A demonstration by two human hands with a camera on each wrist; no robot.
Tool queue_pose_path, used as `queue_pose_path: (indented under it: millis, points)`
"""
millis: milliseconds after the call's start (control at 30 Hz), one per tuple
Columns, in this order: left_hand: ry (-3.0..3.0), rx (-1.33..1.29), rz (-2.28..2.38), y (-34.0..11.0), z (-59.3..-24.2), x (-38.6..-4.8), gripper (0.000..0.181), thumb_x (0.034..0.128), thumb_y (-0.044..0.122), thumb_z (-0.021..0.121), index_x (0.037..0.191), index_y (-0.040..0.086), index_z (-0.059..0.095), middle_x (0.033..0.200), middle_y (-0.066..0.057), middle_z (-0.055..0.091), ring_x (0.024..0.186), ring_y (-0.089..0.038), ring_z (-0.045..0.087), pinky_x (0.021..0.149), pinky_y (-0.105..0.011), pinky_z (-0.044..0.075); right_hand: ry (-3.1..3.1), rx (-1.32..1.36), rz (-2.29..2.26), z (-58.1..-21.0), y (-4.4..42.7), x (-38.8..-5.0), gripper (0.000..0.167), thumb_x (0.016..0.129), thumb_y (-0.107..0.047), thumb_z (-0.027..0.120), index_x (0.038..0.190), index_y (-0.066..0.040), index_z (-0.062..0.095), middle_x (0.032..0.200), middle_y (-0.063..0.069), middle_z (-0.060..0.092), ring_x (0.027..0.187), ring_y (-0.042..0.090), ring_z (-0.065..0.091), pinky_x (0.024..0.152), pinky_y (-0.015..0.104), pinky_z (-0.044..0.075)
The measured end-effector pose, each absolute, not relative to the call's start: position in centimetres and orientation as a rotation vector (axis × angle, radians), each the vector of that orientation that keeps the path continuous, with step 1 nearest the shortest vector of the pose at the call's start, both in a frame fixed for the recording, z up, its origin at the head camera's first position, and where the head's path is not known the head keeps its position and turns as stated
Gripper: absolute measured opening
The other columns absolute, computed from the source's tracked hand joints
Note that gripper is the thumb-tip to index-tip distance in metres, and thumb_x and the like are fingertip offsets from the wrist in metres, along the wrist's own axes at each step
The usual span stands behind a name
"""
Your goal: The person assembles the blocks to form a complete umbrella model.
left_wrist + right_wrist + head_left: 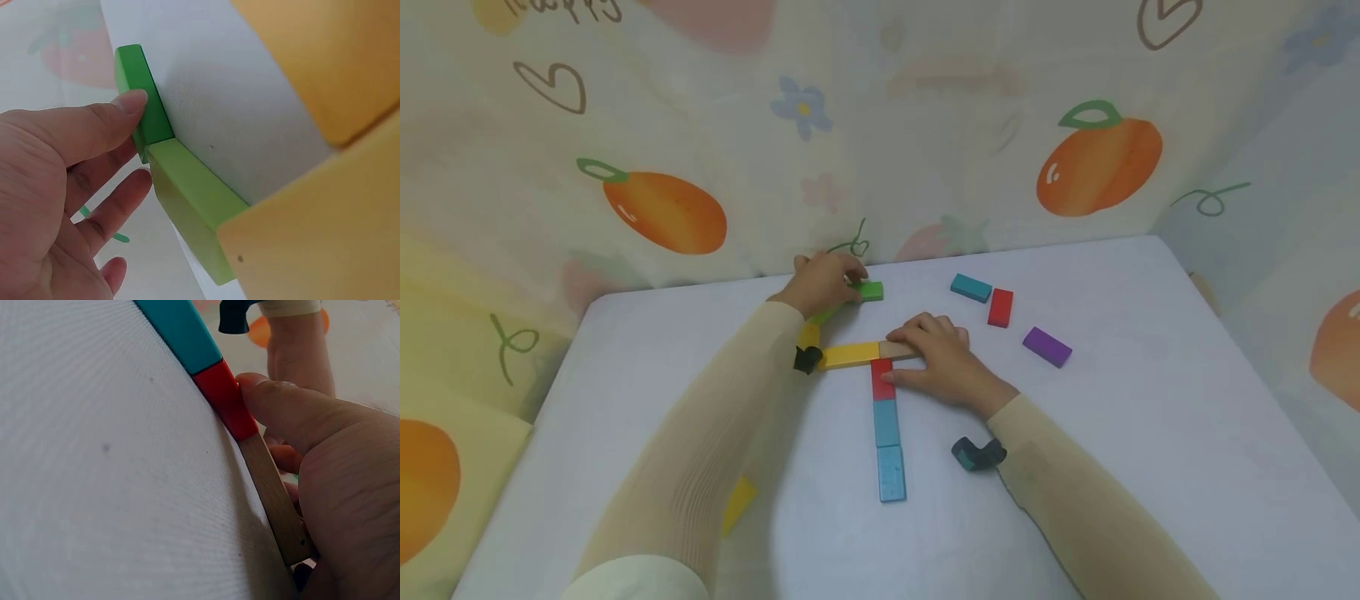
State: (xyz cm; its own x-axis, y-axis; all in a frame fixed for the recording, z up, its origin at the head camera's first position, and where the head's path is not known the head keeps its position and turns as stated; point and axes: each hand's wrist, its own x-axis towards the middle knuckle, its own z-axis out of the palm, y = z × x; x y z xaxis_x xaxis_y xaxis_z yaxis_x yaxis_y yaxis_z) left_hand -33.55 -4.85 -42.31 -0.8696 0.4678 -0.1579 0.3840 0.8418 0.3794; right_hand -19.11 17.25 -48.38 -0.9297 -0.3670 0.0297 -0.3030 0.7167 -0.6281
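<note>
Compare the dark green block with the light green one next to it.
Shade: the dark green block is deeper, the light green block yellower.
Contact: the left grip has its thumb on the dark green block, not the light green block.
Shared: both are green blocks.

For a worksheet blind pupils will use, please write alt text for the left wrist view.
A left hand holds a green block whose end meets a paler green block. Two yellow blocks fill much of the right side, against a white tabletop.
</note>
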Motion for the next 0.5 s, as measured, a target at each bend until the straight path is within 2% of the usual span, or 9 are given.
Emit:
queue_pose_path:
  millis: [500]
  points:
    - [2.788, 0.63, 0.499, -5.1, -42.67, -33.53, 0.033, 0.0979, 0.022, 0.086, 0.129, 0.015, 0.079, 0.12, -0.001, 0.076, 0.119, -0.026, 0.059, 0.102, -0.054, 0.025, 2.833, -0.551, -0.994, -48.41, 17.17, -19.06, 0.066, 0.094, -0.056, 0.083, 0.149, -0.024, 0.066, 0.14, -0.002, 0.054, 0.131, 0.022, 0.043, 0.1, 0.049, 0.035]
